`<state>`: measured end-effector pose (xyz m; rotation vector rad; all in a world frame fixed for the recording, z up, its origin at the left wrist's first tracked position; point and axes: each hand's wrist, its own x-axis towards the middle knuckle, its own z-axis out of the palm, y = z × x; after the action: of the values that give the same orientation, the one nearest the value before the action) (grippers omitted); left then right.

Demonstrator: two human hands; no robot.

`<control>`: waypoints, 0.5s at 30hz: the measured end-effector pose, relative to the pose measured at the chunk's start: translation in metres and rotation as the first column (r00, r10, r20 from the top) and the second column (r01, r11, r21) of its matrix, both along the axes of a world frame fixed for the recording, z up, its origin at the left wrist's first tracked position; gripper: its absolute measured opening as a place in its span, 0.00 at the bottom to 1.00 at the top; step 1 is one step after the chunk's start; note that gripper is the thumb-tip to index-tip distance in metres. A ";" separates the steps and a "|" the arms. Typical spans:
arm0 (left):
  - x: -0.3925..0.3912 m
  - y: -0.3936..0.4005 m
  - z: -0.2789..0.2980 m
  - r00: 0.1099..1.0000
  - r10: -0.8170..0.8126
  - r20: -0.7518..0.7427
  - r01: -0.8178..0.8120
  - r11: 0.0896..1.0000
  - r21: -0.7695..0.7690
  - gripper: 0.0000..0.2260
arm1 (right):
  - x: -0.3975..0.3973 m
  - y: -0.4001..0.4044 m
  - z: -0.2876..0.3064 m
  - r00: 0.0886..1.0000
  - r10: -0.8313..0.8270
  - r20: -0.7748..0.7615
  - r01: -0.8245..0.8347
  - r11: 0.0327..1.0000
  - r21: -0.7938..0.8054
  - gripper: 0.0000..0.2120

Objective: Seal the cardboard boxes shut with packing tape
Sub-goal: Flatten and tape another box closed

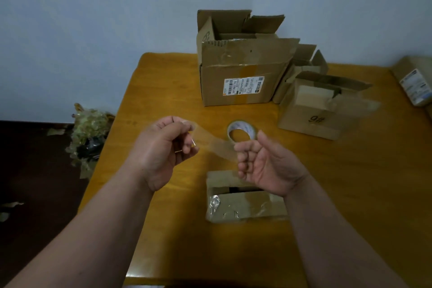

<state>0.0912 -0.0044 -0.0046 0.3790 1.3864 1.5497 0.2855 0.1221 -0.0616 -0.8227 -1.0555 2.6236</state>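
Small box (313, 112), right of middle: handwritten "9#" on front face. Large open box (236, 77): white shipping label (243, 85) on front, barcode and fine print too small to read; scrawled mark on left inner flap, unclear. Parcel (415, 82) at right edge: white label, print illegible.

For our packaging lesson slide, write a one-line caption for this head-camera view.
Left hand and right hand stretch clear packing tape from its roll above a small cardboard box.

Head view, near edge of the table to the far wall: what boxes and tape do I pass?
Small box under the hands → tape roll in the right hand → box marked 9# → large labelled box.
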 end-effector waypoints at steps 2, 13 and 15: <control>0.001 -0.008 -0.004 1.000 -0.007 0.005 0.007 1.000 -0.018 0.08 | 0.005 -0.009 0.003 0.999 -0.036 0.030 0.033 0.997 0.074 0.13; 0.033 -0.041 0.004 0.996 -0.084 -0.034 0.084 0.996 0.007 0.07 | 0.034 -0.059 -0.001 0.956 -0.257 0.143 0.246 0.965 0.093 0.02; 0.043 -0.044 0.011 0.996 -0.083 -0.040 0.084 0.996 0.027 0.07 | 0.036 -0.065 0.001 0.952 -0.252 0.176 0.243 0.967 0.071 0.09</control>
<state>0.1347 -0.0486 0.0060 0.4808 1.3620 1.5017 0.3211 0.0571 -0.0609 -1.1254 -0.9828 2.3399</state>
